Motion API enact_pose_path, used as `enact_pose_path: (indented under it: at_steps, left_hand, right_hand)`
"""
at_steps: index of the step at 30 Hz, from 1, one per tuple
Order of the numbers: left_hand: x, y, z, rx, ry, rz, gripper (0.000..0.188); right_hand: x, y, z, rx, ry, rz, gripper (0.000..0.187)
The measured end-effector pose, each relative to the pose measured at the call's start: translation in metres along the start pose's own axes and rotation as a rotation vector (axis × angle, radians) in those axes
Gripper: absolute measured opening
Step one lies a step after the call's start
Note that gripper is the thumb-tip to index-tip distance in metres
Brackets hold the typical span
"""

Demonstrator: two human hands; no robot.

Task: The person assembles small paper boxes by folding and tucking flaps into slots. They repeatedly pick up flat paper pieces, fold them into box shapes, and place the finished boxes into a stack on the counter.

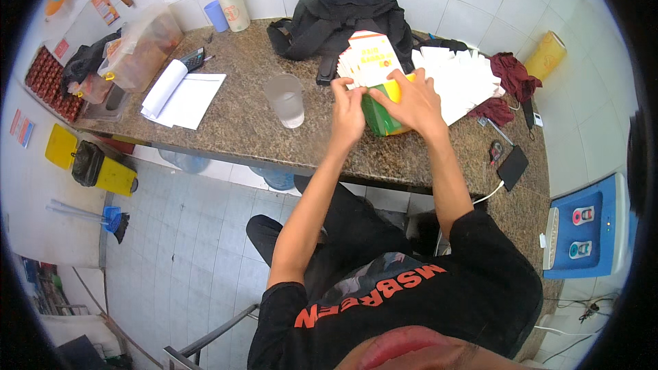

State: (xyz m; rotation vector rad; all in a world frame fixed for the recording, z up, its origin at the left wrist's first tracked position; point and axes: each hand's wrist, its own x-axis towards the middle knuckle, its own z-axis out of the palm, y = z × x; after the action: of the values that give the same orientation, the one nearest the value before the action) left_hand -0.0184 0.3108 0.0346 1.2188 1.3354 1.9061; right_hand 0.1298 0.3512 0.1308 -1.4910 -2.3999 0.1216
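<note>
On the granite counter in front of me is a small green and yellow carton point(381, 114). My left hand point(348, 112) is closed at its left edge, with thumb and fingers pinching near the top. Across its upper right side lies my right hand point(417, 101), thumb bent over the top and fingers curled round the far edge. Just beyond the carton is a stack of flat white cartons with yellow and red print point(370, 56). More white folded pieces point(459, 81) spread out to the right of my right hand.
A black bag point(349, 17) lies behind the cartons. A clear cup point(285, 99) and a paper pad point(185, 99) are to the left. At right are a maroon cloth point(515, 77), a black phone-like device with a cable point(513, 168) and a blue water dispenser point(586, 226).
</note>
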Motion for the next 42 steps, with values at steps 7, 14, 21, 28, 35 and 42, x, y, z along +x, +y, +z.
enact_pose_path:
  at_steps: [7, 14, 21, 28, 35, 42]
  left_hand:
    - [-0.021, -0.004, 0.008, -0.128, 0.219, -0.062, 0.018]
    - [-0.068, -0.011, -0.002, -0.069, 0.174, -0.105, 0.011]
    - [-0.094, 0.054, -0.014, -0.155, 0.011, -0.082, 0.006]
    - [-0.057, 0.245, -0.097, -0.125, -0.021, 0.662, 0.025]
    - [-0.077, 0.327, -0.122, 0.506, -0.763, 1.021, 0.028]
    - [-0.085, 0.32, -0.106, 0.695, -0.901, 1.019, 0.031]
  right_hand:
    - [0.048, -0.003, 0.039, -0.058, -0.11, 0.071, 0.097]
    - [0.055, 0.004, 0.03, -0.058, -0.214, -0.003, 0.096]
    - [0.039, -0.012, 0.061, -0.046, -0.069, 0.086, 0.094]
    - [0.075, 0.011, 0.088, -0.056, -0.259, 0.069, 0.1]
    - [0.062, 0.013, 0.099, -0.067, -0.174, 0.017, 0.1]
    - [0.064, -0.003, 0.09, 0.066, 0.042, -0.128, 0.078]
